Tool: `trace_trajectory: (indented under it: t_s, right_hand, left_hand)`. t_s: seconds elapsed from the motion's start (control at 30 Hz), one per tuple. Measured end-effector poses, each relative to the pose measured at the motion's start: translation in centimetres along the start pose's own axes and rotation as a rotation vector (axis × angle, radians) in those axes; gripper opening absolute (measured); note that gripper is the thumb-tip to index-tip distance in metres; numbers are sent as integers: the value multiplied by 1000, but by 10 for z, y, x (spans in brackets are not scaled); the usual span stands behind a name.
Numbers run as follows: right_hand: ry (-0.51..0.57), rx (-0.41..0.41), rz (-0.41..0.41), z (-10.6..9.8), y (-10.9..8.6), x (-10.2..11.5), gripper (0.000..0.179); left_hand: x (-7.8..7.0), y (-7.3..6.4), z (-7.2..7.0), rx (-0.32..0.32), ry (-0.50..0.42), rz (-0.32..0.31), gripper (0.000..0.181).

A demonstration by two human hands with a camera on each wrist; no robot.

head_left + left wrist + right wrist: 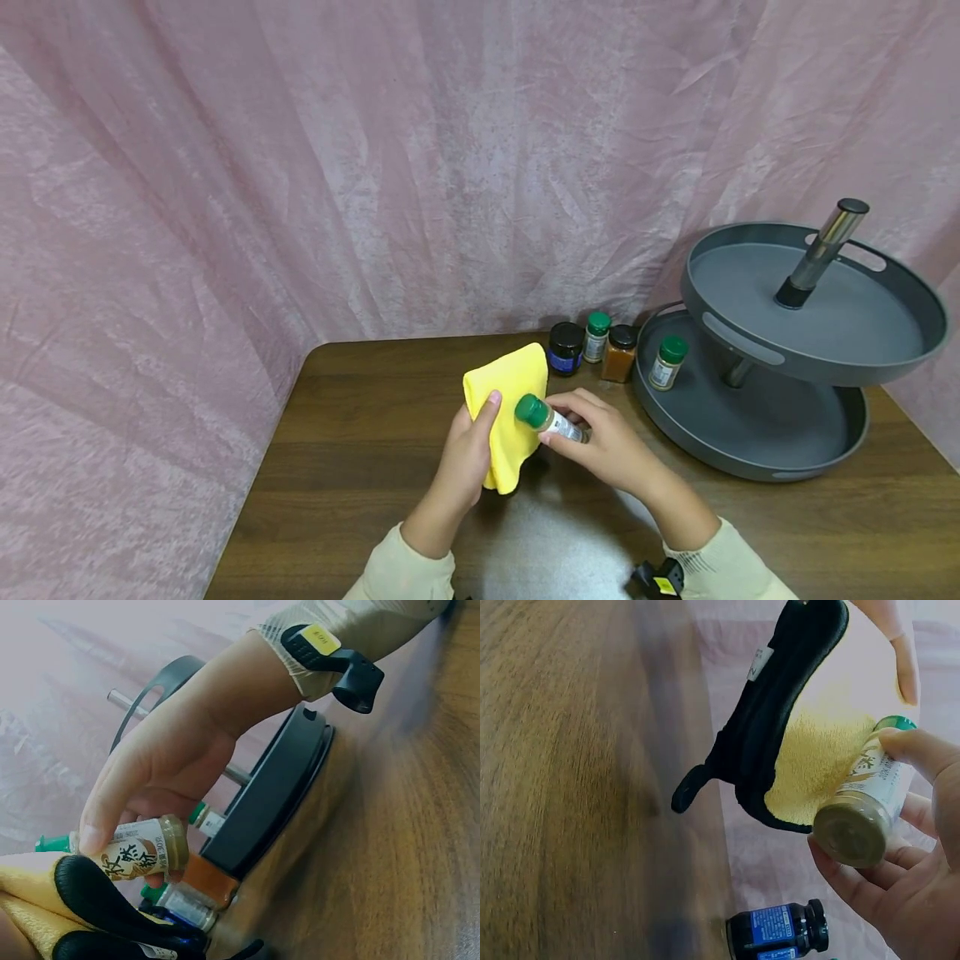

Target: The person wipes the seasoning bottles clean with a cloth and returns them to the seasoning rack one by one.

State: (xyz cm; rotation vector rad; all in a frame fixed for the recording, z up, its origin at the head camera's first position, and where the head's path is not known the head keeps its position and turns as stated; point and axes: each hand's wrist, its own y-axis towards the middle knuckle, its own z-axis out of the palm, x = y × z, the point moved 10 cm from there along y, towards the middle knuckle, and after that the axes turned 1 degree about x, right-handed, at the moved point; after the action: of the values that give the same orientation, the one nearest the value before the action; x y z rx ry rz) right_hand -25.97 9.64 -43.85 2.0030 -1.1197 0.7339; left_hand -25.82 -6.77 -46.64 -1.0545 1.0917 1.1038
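My left hand (471, 450) grips a folded yellow cloth (513, 400), its thumb lying over the front. Black edging and a small loop show on the cloth (817, 750) in the right wrist view. Between the thumb and fingers of my right hand (603, 437) is a spice bottle (562, 425) with a green cap and a white label, tilted with its cap towards the cloth. The left wrist view shows the label of this bottle (139, 855) with large dark characters. In the right wrist view the bottle (866, 791) lies against or just before the cloth; contact is unclear.
At the table's back edge stand a black-lidded jar (566, 348), a green-capped bottle (596, 337) and an orange-brown jar (619, 354). A grey two-tier round tray (795, 454) stands on the right, with another green-capped bottle (667, 363) on its lower tier. A pink curtain (450, 167) hangs behind.
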Motion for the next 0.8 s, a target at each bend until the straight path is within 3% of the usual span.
trace_trajectory:
  t_s: [0.47,0.8]
  right_hand:
    - [-27,-84,117,-10,1,-13,35]
    - [-17,5,223,2,0,-24,37]
  left_hand:
    - [0,-2,10,26,74,43,49]
    - [-5,-8,13,-20,392,120,46]
